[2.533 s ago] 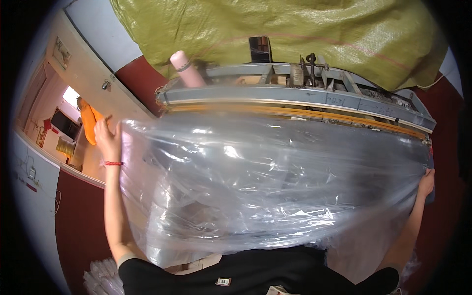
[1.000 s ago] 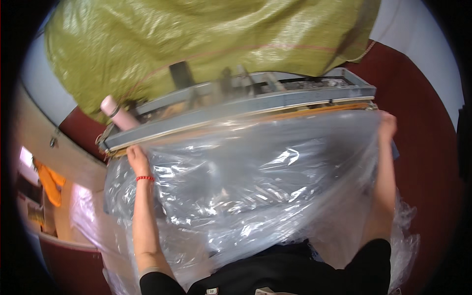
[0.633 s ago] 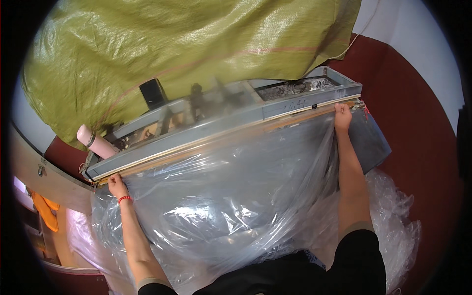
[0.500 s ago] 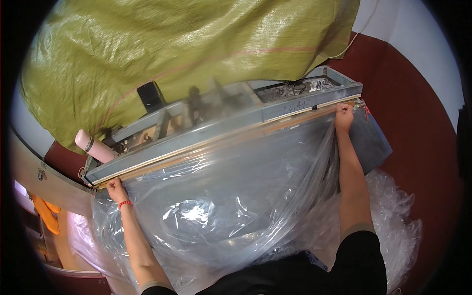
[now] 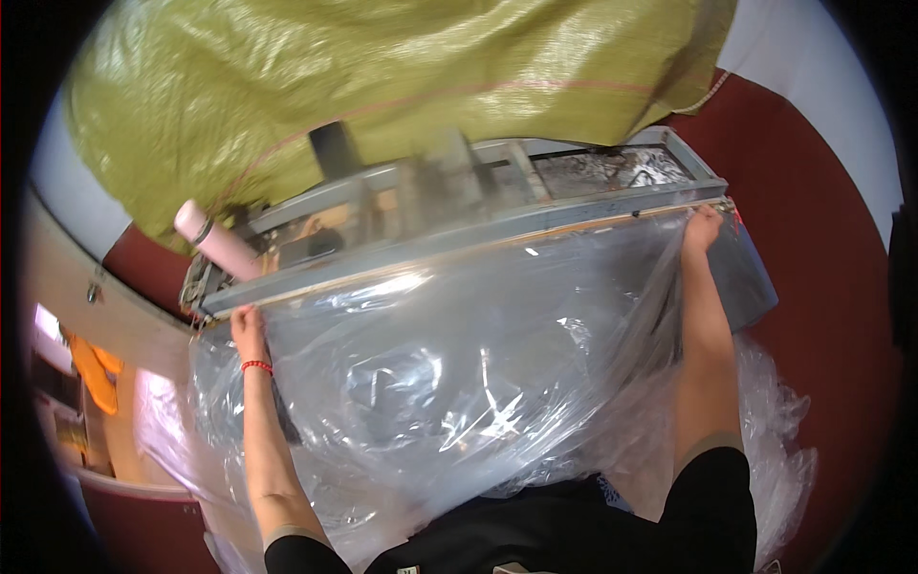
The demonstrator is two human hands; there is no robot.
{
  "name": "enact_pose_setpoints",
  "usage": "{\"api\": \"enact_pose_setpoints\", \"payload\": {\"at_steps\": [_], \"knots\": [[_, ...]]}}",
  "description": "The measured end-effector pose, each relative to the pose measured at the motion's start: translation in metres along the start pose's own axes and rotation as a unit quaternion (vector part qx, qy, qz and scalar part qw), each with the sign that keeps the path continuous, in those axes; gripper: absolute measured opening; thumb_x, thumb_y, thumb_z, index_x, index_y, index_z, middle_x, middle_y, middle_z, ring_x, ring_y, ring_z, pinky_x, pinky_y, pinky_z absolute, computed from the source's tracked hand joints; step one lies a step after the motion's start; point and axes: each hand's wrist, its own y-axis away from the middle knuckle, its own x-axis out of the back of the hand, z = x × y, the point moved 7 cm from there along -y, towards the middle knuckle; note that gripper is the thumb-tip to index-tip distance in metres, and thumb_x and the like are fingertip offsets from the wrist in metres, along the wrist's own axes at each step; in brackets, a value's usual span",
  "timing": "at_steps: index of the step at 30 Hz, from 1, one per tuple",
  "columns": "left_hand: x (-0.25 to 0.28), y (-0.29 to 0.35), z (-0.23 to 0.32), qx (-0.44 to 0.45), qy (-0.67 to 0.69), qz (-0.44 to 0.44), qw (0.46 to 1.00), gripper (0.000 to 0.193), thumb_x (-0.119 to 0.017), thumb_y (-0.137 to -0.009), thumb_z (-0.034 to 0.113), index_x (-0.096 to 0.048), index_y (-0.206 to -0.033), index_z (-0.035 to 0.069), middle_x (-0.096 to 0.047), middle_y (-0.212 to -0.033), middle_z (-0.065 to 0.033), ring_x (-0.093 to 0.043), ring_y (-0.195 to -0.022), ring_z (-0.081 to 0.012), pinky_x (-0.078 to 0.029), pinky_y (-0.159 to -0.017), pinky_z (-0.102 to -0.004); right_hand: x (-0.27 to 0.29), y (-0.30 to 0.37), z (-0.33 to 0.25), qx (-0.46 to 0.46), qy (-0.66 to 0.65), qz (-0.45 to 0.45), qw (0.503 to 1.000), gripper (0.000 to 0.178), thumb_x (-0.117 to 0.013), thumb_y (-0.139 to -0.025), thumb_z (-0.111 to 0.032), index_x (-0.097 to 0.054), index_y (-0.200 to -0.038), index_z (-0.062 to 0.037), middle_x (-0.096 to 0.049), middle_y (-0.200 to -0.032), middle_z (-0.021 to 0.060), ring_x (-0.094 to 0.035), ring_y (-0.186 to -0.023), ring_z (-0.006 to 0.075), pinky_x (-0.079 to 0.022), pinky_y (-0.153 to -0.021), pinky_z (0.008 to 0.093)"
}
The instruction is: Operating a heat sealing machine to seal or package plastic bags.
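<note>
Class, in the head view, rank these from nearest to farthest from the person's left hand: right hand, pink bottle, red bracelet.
1. Red bracelet: on the wrist of the left hand.
2. Pink bottle: just beyond, at the left end of the grey frame.
3. Right hand: far across, near the frame's right end.

Workshop-like room: grey metal frame [image 5: 574,208], plastic film [image 5: 402,383], yellow-green tarp [image 5: 430,48]

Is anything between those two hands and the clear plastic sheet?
Nothing visible is: the left hand and right hand both grip the clear plastic sheet directly, along the near side of the grey frame.
</note>
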Motion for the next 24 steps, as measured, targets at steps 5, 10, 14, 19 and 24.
{"api": "enact_pose_setpoints", "payload": {"at_steps": [5,10,14,19,24], "knots": [[0.027,0.07,0.11,-0.106,0.079,-0.018,0.991,0.007,-0.049,-0.081,0.003,-0.047,-0.085,0.008,-0.046,-0.07,0.0022,-0.044,-0.063,-0.0058,-0.037,-0.058,-0.0193,0.049,0.15,-0.162,0.367,-0.126,-0.125,0.913,0.027,-0.059,-0.078,-0.015,-0.051,-0.1,-0.0013,-0.054,-0.1,0.0131,-0.049,-0.097,0.0278,-0.037,-0.086,0.0368],[0.093,0.103,0.13,-0.119,0.105,0.102,0.982,0.007,-0.053,-0.082,0.006,-0.048,-0.086,0.008,-0.048,-0.076,0.0026,-0.045,-0.071,-0.0056,-0.037,-0.065,-0.019,0.069,0.353,-0.243,0.615,-0.141,-0.424,0.65,0.016,-0.062,-0.074,-0.013,-0.056,-0.085,-0.0024,-0.057,-0.085,0.0082,-0.053,-0.086,0.0213,-0.039,-0.079,0.0329],[0.116,0.092,0.088,-0.088,-0.088,0.072,0.99,0.013,-0.056,-0.081,0.01,-0.05,-0.091,0.004,-0.053,-0.087,-0.0006,-0.048,-0.082,-0.0098,-0.038,-0.072,-0.0219,0.028,0.377,-0.179,0.228,-0.12,-0.776,0.576,0.011,-0.064,-0.073,-0.012,-0.057,-0.07,-0.004,-0.056,-0.067,-0.0018,-0.052,-0.066,0.0089,-0.042,-0.063,0.0247],[0.112,0.111,0.059,-0.192,-0.477,-0.063,0.855,0.041,-0.062,-0.076,0.019,-0.049,-0.11,0.0,-0.054,-0.111,-0.0134,-0.048,-0.105,-0.0284,-0.037,-0.089,-0.0346,0.024,0.241,-0.111,0.291,-0.112,-0.566,0.763,0.01,-0.065,-0.07,-0.008,-0.056,-0.068,-0.0041,-0.053,-0.062,-0.001,-0.046,-0.059,0.0055,-0.038,-0.054,0.0206],[0.033,0.2,0.077,-0.203,-0.533,-0.269,0.776,0.068,-0.062,-0.074,0.032,-0.033,-0.128,0.002,-0.03,-0.134,-0.0176,-0.024,-0.126,-0.0343,-0.023,-0.099,-0.0452,0.094,0.03,0.023,0.319,0.005,-0.338,0.885,0.022,-0.066,-0.074,-0.013,-0.048,-0.067,-0.002,-0.039,-0.059,-0.0015,-0.036,-0.058,0.0086,-0.034,-0.053,0.0228]]}}
